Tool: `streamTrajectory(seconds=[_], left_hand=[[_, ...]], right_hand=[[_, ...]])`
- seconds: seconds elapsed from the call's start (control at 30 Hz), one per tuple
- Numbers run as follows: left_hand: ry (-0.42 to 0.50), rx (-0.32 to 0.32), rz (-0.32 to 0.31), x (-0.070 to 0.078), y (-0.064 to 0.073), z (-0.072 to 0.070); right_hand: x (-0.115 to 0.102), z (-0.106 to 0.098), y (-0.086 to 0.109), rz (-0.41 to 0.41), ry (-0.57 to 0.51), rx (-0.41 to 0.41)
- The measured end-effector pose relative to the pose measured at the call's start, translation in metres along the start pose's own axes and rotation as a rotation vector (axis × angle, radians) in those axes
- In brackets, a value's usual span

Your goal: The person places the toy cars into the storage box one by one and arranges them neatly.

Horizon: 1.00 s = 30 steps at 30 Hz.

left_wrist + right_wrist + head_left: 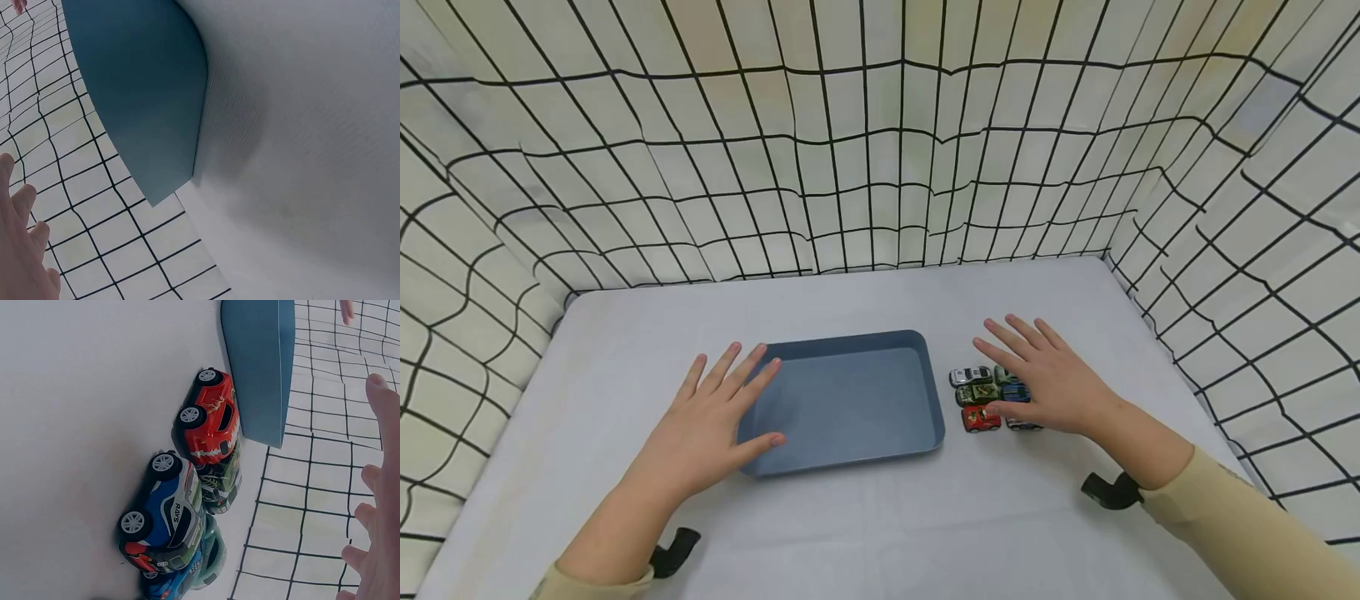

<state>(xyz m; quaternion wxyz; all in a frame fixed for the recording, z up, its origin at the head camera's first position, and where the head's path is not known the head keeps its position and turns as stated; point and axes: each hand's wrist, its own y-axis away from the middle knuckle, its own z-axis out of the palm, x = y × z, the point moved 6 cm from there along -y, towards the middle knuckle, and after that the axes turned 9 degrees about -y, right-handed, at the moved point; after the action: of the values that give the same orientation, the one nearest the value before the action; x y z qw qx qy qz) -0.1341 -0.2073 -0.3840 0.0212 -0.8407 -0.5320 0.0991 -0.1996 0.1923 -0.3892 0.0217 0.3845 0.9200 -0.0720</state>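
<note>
A blue-grey rectangular tray (850,408) lies on the white table with nothing in it. My left hand (707,425), fingers spread, hovers over the tray's left edge and holds nothing. To the tray's right, several toy cars stand in a tight group. Among them are a red car (981,418), a silver car (970,377) and a dark green car (977,394). My right hand (1052,379) is spread above this group and partly hides its right side. The right wrist view shows the red car (212,419) near the tray wall (256,369), and a blue-and-white car (164,509) beside it.
A white cloth (880,533) covers the table. Walls of white fabric with a black grid (850,150) rise at the back and both sides. Each wrist wears a black mount, one at the left wrist (675,552) and one at the right wrist (1111,492).
</note>
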Motion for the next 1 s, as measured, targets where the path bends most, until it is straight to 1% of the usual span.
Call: streamTrajectory(seconds=[0.2, 0.37, 0.53, 0.73, 0.83, 1.0], left_hand=[[0.003, 0.005, -0.010, -0.001, 0.003, 0.001], [0.027, -0.008, -0.018, -0.001, 0.005, 0.002], [0.050, -0.042, -0.033, -0.003, 0.007, 0.005], [0.096, -0.089, -0.053, -0.007, 0.013, 0.010], [0.118, -0.116, -0.068, -0.009, 0.017, 0.012], [0.152, -0.171, -0.103, -0.013, 0.024, 0.019]], right_hand=[[0.001, 0.003, -0.001, 0.007, -0.002, -0.019], [0.003, 0.007, -0.002, 0.011, -0.042, -0.044], [0.008, 0.011, -0.003, 0.026, -0.157, -0.095], [0.015, 0.016, -0.011, 0.017, -0.269, -0.146], [0.018, 0.017, -0.015, 0.039, -0.331, -0.181], [0.025, 0.020, -0.024, 0.078, -0.397, -0.231]])
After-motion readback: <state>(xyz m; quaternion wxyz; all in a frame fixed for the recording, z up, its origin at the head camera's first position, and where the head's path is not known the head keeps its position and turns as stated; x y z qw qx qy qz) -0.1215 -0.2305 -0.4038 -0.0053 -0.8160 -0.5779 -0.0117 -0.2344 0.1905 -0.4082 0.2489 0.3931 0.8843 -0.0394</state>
